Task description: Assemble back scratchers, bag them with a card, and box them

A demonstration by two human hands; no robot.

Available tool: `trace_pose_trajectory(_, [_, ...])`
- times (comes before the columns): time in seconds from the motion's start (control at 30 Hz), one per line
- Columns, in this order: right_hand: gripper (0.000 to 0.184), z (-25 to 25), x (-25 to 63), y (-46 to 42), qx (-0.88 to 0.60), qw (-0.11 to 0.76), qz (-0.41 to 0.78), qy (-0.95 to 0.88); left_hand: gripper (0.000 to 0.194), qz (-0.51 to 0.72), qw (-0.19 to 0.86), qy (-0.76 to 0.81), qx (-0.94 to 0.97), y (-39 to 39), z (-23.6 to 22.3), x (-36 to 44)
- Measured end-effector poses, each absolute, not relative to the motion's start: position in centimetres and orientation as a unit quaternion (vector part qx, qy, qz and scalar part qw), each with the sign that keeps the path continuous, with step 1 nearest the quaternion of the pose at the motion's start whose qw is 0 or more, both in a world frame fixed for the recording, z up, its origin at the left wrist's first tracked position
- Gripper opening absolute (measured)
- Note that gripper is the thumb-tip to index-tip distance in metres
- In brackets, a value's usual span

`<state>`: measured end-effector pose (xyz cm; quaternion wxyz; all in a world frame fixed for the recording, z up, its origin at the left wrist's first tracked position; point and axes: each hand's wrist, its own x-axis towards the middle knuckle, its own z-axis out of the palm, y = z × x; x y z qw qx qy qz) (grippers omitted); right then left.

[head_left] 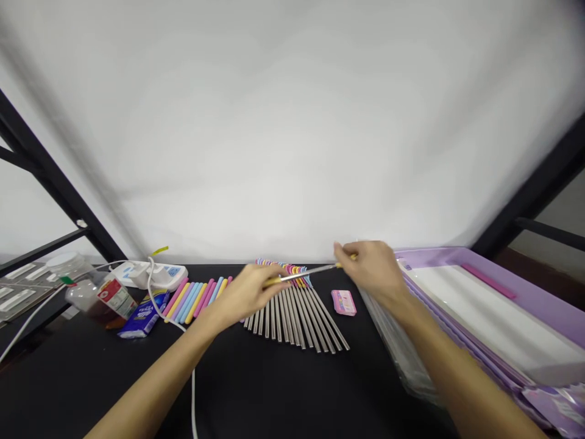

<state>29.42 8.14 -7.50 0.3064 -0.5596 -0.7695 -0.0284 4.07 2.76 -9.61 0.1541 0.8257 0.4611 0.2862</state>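
Observation:
Above the black tabletop, my left hand (244,289) pinches the left end of a thin metal rod with yellow ends (313,272). At the rod's right end, the fingers of my right hand (372,265) are closed on the yellow tip; this hand is slightly blurred. The rod lies almost level, tilted up to the right. Beneath it several metal rods with coloured curved ends (297,320) are fanned out side by side, partly hidden by my left hand. Left of that hand lies a row of pink, blue, yellow and purple sticks (194,302).
A small pink packet (343,302) lies right of the fan. Farther right are a clear plastic sleeve (400,350) and a purple tray (441,251). On the left stand a power strip (173,276), a bottle (94,292), a blue packet (144,316) and a white cable (193,390).

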Motion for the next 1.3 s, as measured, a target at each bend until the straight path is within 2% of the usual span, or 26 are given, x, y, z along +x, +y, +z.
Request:
trace_pose_trajectory(0.07, [0.045,-6.2,31.8,8.9,-0.652,0.228,0.037,-0.723,0.019,0.278,-0.041,0.493,0.824,3.1,-9.8,1.5])
trace_pose_trajectory(0.13, [0.040,-5.1,34.5,9.6,-0.704,0.190,0.072,-0.680,0.020,0.258,-0.179,0.519,0.794,3.6,-9.9,-1.8])
trace_pose_trajectory(0.27, [0.034,-4.2,38.8,10.4,-0.763,0.180,0.056,-0.618,0.019,0.285,-0.292,0.559,0.721,4.4,-10.1,-8.0])
trace_pose_trajectory(0.4, [0.042,-4.1,41.0,10.5,-0.789,0.218,0.014,-0.574,0.019,0.317,-0.317,0.609,0.655,4.3,-10.2,-11.8])
trace_pose_trajectory(0.5, [0.054,-4.3,41.7,10.4,-0.776,0.242,-0.021,-0.582,0.019,0.326,-0.339,0.594,0.653,4.0,-9.9,-12.5])
trace_pose_trajectory(0.63, [0.071,-5.0,41.7,10.5,-0.767,0.217,-0.083,-0.598,0.019,0.352,-0.355,0.563,0.658,3.9,-9.2,-11.9])
trace_pose_trajectory(0.77, [0.075,-5.8,40.4,10.4,-0.708,0.224,-0.176,-0.646,0.021,0.360,-0.354,0.552,0.664,3.5,-8.9,-11.0])
trace_pose_trajectory(0.83, [0.073,-6.0,39.2,10.4,-0.685,0.224,-0.179,-0.669,0.022,0.343,-0.354,0.549,0.675,3.3,-8.7,-10.4])
trace_pose_trajectory(1.03, [0.077,-6.5,36.1,10.8,-0.707,0.149,-0.102,-0.684,0.026,0.280,-0.345,0.560,0.699,2.9,-7.4,-9.1])
trace_pose_trajectory(1.13, [0.072,-7.0,34.4,10.5,-0.674,0.155,-0.111,-0.714,0.030,0.238,-0.293,0.525,0.763,3.1,-7.1,-7.8])
trace_pose_trajectory(1.3, [0.060,-8.8,28.1,8.0,-0.527,0.212,-0.138,-0.811,0.037,0.171,-0.113,0.458,0.865,3.7,-8.3,-0.4])
